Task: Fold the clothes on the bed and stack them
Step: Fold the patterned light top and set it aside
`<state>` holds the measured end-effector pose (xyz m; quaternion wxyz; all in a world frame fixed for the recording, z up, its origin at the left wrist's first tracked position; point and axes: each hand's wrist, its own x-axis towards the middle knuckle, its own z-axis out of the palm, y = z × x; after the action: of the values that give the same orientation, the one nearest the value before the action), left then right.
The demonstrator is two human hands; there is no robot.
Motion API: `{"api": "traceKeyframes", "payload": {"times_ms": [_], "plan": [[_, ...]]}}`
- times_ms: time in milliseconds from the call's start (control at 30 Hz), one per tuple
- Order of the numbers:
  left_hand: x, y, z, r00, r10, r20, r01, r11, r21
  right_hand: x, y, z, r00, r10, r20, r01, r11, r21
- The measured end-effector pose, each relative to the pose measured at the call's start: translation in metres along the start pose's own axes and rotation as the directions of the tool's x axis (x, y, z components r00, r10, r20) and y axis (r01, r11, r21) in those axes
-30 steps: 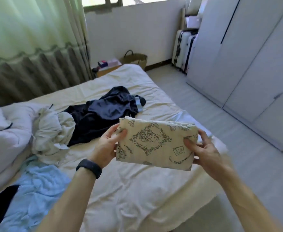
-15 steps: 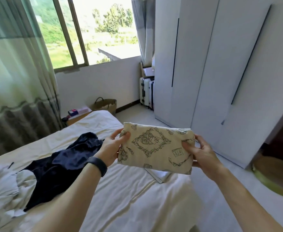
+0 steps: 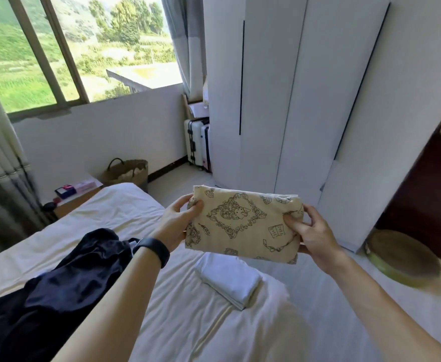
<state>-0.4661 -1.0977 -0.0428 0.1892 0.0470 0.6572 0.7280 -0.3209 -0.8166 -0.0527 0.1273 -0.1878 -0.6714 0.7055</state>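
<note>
Over folded white stack (image 3: 230, 279): open air, folded printed cloth (image 3: 243, 226) held above, apart.
Bare bedsheet (image 3: 188, 335): open between stack and navy garment heap (image 3: 65, 291).
Left side: blocked by navy heap.
Right side: wardrobe doors (image 3: 318, 113) near bed edge, floor strip (image 3: 183, 180) between.

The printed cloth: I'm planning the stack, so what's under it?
A folded white garment lies on the bed below the printed cloth, apart from it. The cloth, gripped by left hand and right hand, covers its far edge.
</note>
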Motion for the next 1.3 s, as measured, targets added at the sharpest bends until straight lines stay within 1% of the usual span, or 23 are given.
{"api": "traceKeyframes", "payload": {"times_ms": [100, 200, 367, 467, 567, 633, 733, 800, 967, 1067, 1133, 1200, 1300], "plan": [[0.033, -0.010, 0.004, 0.999, -0.033, 0.017, 0.032, 0.999, 0.042, 0.027, 0.015, -0.001, 0.999, 0.034, -0.030, -0.034, 0.999, -0.009], [0.070, -0.028, 0.009, 0.998, -0.070, 0.003, 0.070, 0.994, 0.078, 0.057, 0.040, -0.003, 0.995, 0.088, -0.050, -0.087, 0.996, 0.011], [0.144, -0.080, 0.022, 0.986, -0.156, -0.052, 0.163, 0.965, 0.204, 0.110, 0.116, -0.005, 0.961, 0.265, -0.078, -0.257, 0.962, 0.096], [0.194, -0.132, 0.028, 0.966, -0.242, -0.094, 0.259, 0.913, 0.314, 0.140, 0.182, -0.001, 0.906, 0.409, -0.104, -0.391, 0.906, 0.162], [0.243, -0.195, 0.025, 0.944, -0.288, -0.161, 0.330, 0.828, 0.453, 0.160, 0.258, 0.009, 0.827, 0.547, -0.131, -0.514, 0.830, 0.218], [0.264, -0.238, 0.019, 0.908, -0.373, -0.192, 0.417, 0.749, 0.516, 0.168, 0.303, 0.017, 0.777, 0.613, -0.145, -0.580, 0.786, 0.214], [0.275, -0.292, 0.005, 0.828, -0.503, -0.249, 0.550, 0.636, 0.542, 0.167, 0.352, 0.033, 0.701, 0.690, -0.180, -0.665, 0.724, 0.185], [0.281, -0.319, -0.004, 0.802, -0.535, -0.267, 0.579, 0.583, 0.571, 0.166, 0.374, 0.041, 0.668, 0.715, -0.204, -0.694, 0.698, 0.176], [0.326, -0.350, -0.013, 0.790, -0.545, -0.281, 0.590, 0.547, 0.594, 0.186, 0.408, 0.052, 0.642, 0.726, -0.245, -0.704, 0.686, 0.187], [0.359, -0.360, -0.017, 0.820, -0.502, -0.274, 0.553, 0.572, 0.606, 0.204, 0.421, 0.059, 0.660, 0.694, -0.288, -0.684, 0.714, 0.152], [0.375, -0.368, -0.021, 0.830, -0.482, -0.281, 0.540, 0.568, 0.621, 0.214, 0.428, 0.064, 0.673, 0.676, -0.299, -0.677, 0.727, 0.120], [0.386, -0.377, -0.028, 0.826, -0.488, -0.282, 0.544, 0.558, 0.627, 0.220, 0.435, 0.070, 0.677, 0.679, -0.284, -0.685, 0.723, 0.095], [0.396, -0.395, -0.036, 0.820, -0.500, -0.277, 0.536, 0.502, 0.679, 0.224, 0.446, 0.075, 0.662, 0.701, -0.267, -0.716, 0.696, 0.054]]}}
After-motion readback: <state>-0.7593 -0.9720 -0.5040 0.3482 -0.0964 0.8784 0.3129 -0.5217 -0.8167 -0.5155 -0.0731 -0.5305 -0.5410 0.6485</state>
